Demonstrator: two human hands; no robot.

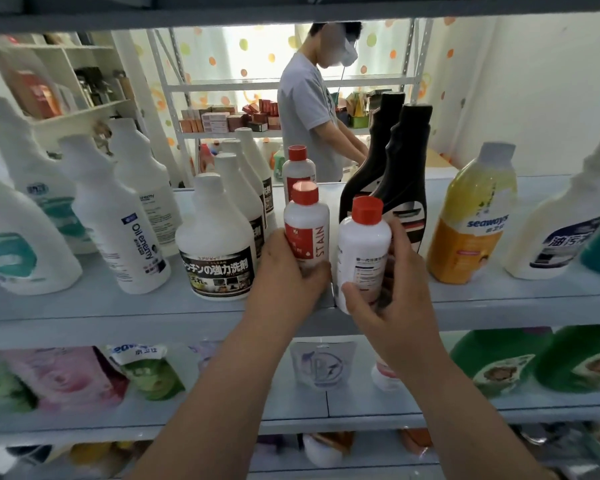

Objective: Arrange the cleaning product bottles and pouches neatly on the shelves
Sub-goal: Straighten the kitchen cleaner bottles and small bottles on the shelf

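Observation:
Two small white bottles with red caps stand at the front of the middle shelf (118, 306). My left hand (286, 271) grips the left one, marked STAIN (307, 226). My right hand (395, 285) grips the right one (362, 244), which sits at the shelf's front edge. A third red-capped bottle (298, 169) stands behind them. To their left is a white bottle with a black Japanese label (217, 244), with more white bottles behind it. Two black bottles (400, 181) stand just behind my right hand.
A yellow seaways bottle (471, 216) and a white bottle (561, 216) stand to the right, large white bottles (115, 216) to the left. Pouches (66, 375) and green bottles (499, 358) fill the lower shelf. A person (309, 109) works at a rack behind.

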